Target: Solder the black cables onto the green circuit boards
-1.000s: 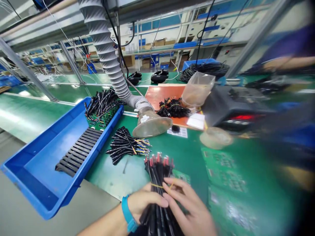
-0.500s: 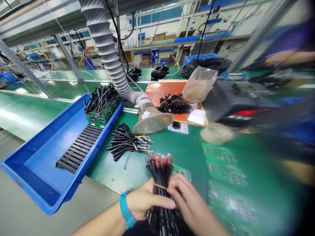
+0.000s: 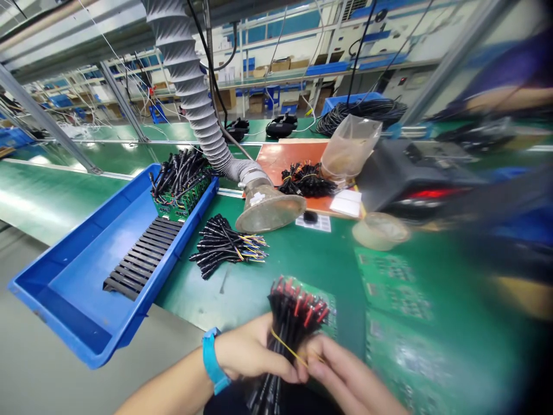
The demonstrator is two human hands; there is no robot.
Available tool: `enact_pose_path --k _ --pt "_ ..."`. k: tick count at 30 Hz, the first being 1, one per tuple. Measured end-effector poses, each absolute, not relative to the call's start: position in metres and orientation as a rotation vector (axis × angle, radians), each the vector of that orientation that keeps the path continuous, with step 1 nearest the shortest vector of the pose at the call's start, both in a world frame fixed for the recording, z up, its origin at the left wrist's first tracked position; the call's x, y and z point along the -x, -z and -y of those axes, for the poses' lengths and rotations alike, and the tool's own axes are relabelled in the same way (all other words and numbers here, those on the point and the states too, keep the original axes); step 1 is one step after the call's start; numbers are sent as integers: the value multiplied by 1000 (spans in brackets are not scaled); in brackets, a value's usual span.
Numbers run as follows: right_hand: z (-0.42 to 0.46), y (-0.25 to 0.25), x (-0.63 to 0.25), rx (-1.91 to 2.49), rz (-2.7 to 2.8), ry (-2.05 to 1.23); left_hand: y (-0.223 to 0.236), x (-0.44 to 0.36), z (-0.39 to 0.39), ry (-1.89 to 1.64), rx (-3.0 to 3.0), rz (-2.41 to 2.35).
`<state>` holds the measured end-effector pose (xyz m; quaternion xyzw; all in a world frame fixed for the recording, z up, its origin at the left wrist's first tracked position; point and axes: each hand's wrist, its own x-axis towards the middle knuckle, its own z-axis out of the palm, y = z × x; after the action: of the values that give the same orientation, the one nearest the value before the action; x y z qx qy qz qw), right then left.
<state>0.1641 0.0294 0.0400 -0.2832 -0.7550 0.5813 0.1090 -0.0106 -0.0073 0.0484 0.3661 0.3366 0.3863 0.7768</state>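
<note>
A bundle of black cables with red wire ends stands upright in front of me, tilted a little, its tips to the right. Wrapped around the bundle is my left hand, with a blue band on the wrist. A thin yellow rubber band circles the cables. My right hand pinches that band at the bundle's right side, pulling it out from the cables. Behind the bundle lies a green circuit board, partly hidden.
A blue tray at left holds circuit boards with black cables. Loose cables with coloured ends lie beside it. A fume hose funnel hangs over the bench. More green boards lie at right, near a dark device.
The bundle has tilted, its red ends swinging to the right. My right hand has moved right and down, and the rubber band is now stretched away from the cables.
</note>
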Motion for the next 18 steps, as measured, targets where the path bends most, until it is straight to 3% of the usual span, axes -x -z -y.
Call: enact_pose_path --k 6,10,13,18 --pt "-49 -46 -189 905 2254 -1669 -45 24 7 -790 -847 -897" --pt "-63 -74 -210 806 2555 -1509 -49 26 6 -749 -1019 -843" --pt "-68 -101 -201 905 2462 -1508 -52 15 8 -655 -1281 -869" --pt "-85 -100 -161 1095 2157 -1587 -51 -14 20 -335 -1622 -1545"
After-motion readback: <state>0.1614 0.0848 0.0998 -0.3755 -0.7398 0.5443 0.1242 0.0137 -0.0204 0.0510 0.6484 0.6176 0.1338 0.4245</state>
